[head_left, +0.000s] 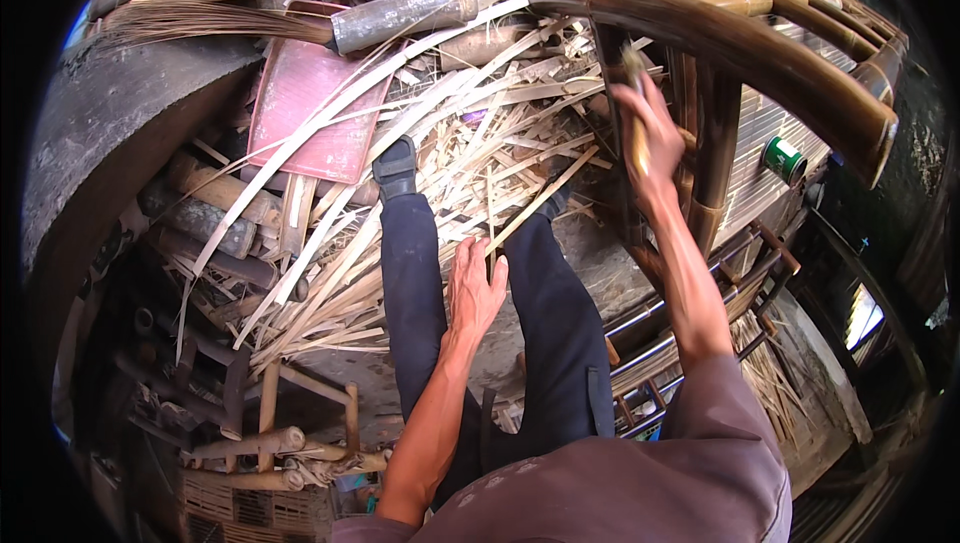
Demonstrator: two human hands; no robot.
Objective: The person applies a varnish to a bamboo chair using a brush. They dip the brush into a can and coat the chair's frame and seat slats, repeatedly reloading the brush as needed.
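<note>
My left hand (475, 288) is over my lap between my knees, with a thin bamboo strip (545, 201) pinched between thumb and fingers. The strip slants up and to the right, over the pile of shavings. My right hand (650, 138) is raised beside a brown bamboo chair (720, 33), just left of its posts. In its closed fingers is a pale, wooden-handled tool (638, 148), smeared by motion, so its kind and working end cannot be made out. My feet rest among bamboo shavings (480, 158).
A pink board (315, 108) leans among bamboo pieces at left. Above it lie a twig bundle (210, 23) and a grey bamboo tube (405, 18). A green can (783, 160) sits on the slatted surface at right. Bamboo frames (270, 443) stand lower left, near a concrete ledge (110, 133).
</note>
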